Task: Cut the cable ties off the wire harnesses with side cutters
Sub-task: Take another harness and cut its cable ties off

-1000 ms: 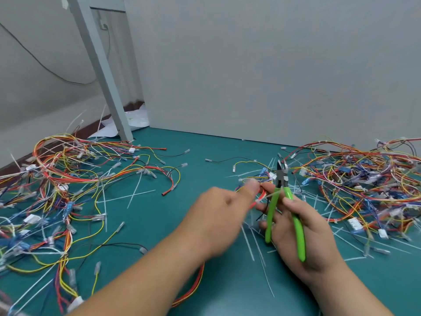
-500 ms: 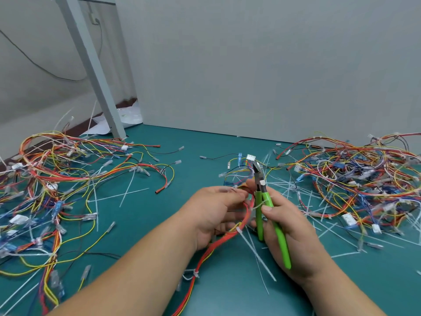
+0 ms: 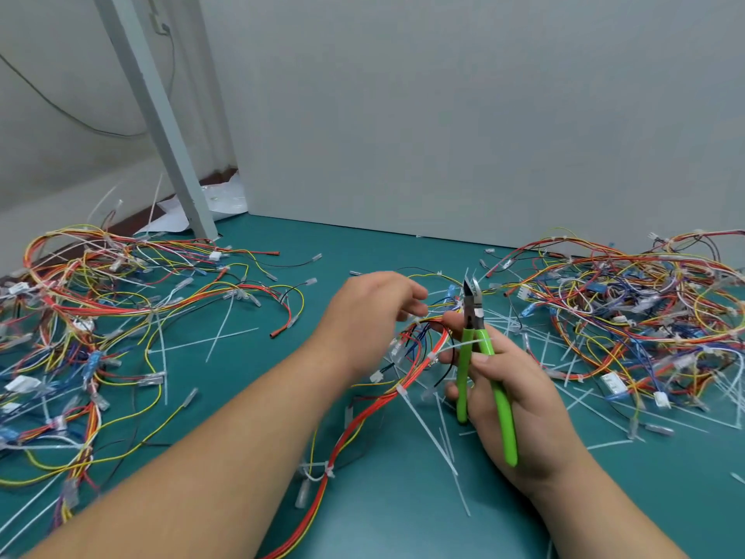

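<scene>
My right hand (image 3: 520,397) grips the green-handled side cutters (image 3: 483,357), held upright with the jaws a little apart and pointing up at nothing. Its fingertips also touch the looped top of a red and orange wire harness (image 3: 363,417). That harness runs down toward the near table edge. White cable ties sit on it, one (image 3: 401,390) near the middle and one (image 3: 328,474) lower down. My left hand (image 3: 375,316) hovers just left of the cutters with relaxed, slightly blurred fingers and nothing in it.
A big tangle of harnesses (image 3: 92,316) covers the left of the green table (image 3: 403,510); another pile (image 3: 629,316) fills the right. Loose cut white ties (image 3: 439,437) lie scattered round my hands. A grey post (image 3: 161,127) and a wall stand behind.
My left hand has let go of the harness and risen away from it with fingers spread. The cutters have swung upright and their jaws have parted slightly.
</scene>
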Action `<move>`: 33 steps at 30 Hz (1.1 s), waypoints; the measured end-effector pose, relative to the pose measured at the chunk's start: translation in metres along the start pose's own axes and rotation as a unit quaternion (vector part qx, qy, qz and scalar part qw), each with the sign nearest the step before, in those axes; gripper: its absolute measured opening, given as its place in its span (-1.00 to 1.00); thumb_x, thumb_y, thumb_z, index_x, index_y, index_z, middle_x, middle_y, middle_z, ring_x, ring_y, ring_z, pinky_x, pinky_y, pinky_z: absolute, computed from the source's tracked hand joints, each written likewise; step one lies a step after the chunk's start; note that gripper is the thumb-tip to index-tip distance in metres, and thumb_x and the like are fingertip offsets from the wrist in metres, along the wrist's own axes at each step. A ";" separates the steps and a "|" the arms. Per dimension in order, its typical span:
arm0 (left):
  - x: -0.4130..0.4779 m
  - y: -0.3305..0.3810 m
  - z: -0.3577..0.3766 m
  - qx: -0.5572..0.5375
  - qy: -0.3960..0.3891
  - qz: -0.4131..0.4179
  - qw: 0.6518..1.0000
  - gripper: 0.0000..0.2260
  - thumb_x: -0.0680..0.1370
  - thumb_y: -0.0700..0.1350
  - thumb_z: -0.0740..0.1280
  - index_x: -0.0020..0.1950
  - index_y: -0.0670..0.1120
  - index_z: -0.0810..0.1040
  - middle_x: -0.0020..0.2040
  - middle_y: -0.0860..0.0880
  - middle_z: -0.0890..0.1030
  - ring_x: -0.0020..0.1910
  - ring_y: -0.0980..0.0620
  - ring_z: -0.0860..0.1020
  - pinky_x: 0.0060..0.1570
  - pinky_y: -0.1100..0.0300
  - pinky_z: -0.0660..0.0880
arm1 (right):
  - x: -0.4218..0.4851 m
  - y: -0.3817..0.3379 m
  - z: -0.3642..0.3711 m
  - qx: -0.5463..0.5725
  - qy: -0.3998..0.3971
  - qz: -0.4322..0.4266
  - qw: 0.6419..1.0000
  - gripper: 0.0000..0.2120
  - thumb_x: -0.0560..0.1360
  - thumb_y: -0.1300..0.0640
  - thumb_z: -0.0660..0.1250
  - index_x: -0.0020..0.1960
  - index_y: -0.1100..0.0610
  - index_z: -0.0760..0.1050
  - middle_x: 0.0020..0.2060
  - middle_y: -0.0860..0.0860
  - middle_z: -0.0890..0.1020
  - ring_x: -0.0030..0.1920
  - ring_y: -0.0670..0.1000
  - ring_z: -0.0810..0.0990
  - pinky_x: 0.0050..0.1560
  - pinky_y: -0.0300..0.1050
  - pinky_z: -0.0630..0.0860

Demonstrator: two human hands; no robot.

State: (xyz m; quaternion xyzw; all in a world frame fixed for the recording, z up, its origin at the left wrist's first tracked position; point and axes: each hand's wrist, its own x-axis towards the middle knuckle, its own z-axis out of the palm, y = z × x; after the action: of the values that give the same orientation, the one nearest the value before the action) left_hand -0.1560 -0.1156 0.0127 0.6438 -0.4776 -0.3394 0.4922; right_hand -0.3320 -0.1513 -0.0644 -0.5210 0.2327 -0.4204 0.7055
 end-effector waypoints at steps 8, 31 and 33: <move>0.017 0.000 0.003 0.091 -0.154 -0.162 0.970 -0.52 0.39 0.43 0.33 0.00 0.08 0.71 -0.02 0.03 0.68 -0.13 0.03 0.58 -0.05 0.09 0.44 | -0.001 0.001 0.003 -0.018 -0.045 -0.013 0.999 -0.41 0.31 0.02 0.40 0.35 0.03 0.58 0.06 0.07 0.56 -0.06 0.06 0.46 -0.14 0.06 0.28; 0.007 -0.022 -0.015 -0.316 -0.147 -0.220 0.911 -0.82 0.68 0.05 0.16 0.04 -0.02 0.47 0.08 -0.18 0.72 0.02 -0.19 0.70 -0.08 0.04 0.49 | 0.001 -0.014 0.008 0.145 0.037 0.015 0.989 -0.49 0.40 -0.14 0.35 0.36 -0.17 0.55 -0.05 -0.01 0.58 0.03 0.10 0.54 0.18 0.28 0.51; 0.008 -0.026 -0.015 -0.348 -0.147 -0.210 0.902 -0.75 0.69 0.11 0.17 0.20 -0.03 0.43 0.11 -0.11 0.72 0.12 -0.19 0.68 -0.07 0.03 0.45 | 0.000 -0.014 0.009 0.150 0.030 0.040 0.987 -0.54 0.50 -0.17 0.25 0.39 -0.22 0.52 -0.08 0.00 0.54 -0.05 0.07 0.52 0.08 0.23 0.53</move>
State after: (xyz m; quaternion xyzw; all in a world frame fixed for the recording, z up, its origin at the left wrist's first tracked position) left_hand -0.1326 -0.1170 -0.0079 0.4595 -0.2493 -0.6705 0.5264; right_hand -0.3299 -0.1473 -0.0482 -0.3869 0.2084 -0.4372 0.7847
